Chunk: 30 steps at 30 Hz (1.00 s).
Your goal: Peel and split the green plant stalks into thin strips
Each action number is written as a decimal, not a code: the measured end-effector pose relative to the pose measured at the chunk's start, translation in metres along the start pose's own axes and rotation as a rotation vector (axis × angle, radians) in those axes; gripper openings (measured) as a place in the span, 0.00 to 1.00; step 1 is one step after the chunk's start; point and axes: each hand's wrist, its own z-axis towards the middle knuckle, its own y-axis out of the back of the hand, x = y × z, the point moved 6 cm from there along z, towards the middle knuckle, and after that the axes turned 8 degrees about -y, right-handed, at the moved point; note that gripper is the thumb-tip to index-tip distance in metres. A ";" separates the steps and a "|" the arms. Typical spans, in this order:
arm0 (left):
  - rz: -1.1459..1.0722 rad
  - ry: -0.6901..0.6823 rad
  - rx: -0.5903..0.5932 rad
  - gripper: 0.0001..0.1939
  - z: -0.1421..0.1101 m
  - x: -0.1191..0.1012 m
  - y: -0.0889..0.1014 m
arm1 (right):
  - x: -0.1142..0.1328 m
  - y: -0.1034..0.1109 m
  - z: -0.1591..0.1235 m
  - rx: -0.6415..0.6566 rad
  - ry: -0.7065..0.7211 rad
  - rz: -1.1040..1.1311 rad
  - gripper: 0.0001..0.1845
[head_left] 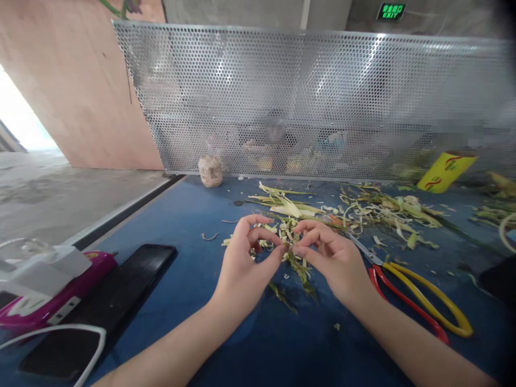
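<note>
My left hand point(245, 263) is closed in a pinch, thumb against fingertips, over a heap of chopped plant bits point(264, 244). Facing it, my right hand point(338, 258) pinches too, and the fingertips of both hands nearly meet. Between them is a thin green plant stem point(297, 266), its ragged lower end trailing toward me; the fingers partly hide its upper part. Another green sprig point(283, 297) lies on the blue table just below. Right of my right hand rest scissors point(378, 263) with one red and one yellow handle, blades pointing away.
Pale husk leaves point(288, 205) and peelings point(395, 209) litter the table point(161, 306). A perforated metal screen point(250, 70) stands behind; a person shows dimly through it. A yellow roll point(445, 172) is at right, a wrapped lump point(210, 172) behind, a black phone point(137, 274) and power strip point(100, 263) left.
</note>
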 end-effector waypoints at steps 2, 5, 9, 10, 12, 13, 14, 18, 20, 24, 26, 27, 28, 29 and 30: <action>-0.036 -0.010 0.018 0.16 -0.001 -0.001 -0.001 | -0.006 0.001 0.003 0.009 -0.060 0.073 0.05; -0.122 0.004 0.024 0.15 0.000 -0.001 -0.002 | -0.015 0.001 0.005 0.039 -0.125 0.236 0.05; -0.256 0.105 0.003 0.17 0.003 0.005 -0.002 | -0.020 0.001 0.005 0.057 -0.185 0.384 0.06; -0.278 0.124 0.001 0.18 0.003 0.006 -0.002 | -0.020 0.001 0.005 0.059 -0.196 0.395 0.06; -0.304 0.142 0.013 0.18 0.003 0.007 -0.003 | -0.020 0.001 0.005 0.063 -0.209 0.408 0.05; -0.313 0.145 0.025 0.19 0.003 0.006 -0.004 | -0.020 0.001 0.005 0.067 -0.211 0.415 0.05; -0.321 0.149 0.036 0.19 0.003 0.006 -0.005 | -0.019 0.000 0.005 0.070 -0.209 0.420 0.05; -0.328 0.177 0.042 0.19 0.002 0.006 -0.006 | -0.018 0.000 0.007 0.061 -0.181 0.418 0.04; -0.329 0.190 0.050 0.18 0.002 0.006 -0.007 | -0.018 0.001 0.007 0.049 -0.184 0.414 0.05; -0.337 0.170 0.129 0.19 0.001 0.003 -0.011 | -0.020 0.000 0.006 0.065 -0.245 0.412 0.06; -0.348 0.163 0.168 0.19 0.000 0.002 -0.013 | -0.021 -0.002 0.005 0.094 -0.296 0.382 0.07; -0.354 0.165 0.183 0.19 -0.001 0.001 -0.014 | -0.022 -0.003 0.005 0.104 -0.323 0.359 0.08; -0.357 0.167 0.195 0.19 -0.001 0.001 -0.015 | -0.023 -0.003 0.005 0.110 -0.347 0.334 0.09; -0.351 0.166 0.207 0.19 -0.002 0.000 -0.016 | -0.024 -0.004 0.005 0.111 -0.367 0.311 0.10; -0.337 0.160 0.221 0.19 -0.002 0.000 -0.016 | -0.024 -0.004 0.005 0.113 -0.384 0.294 0.10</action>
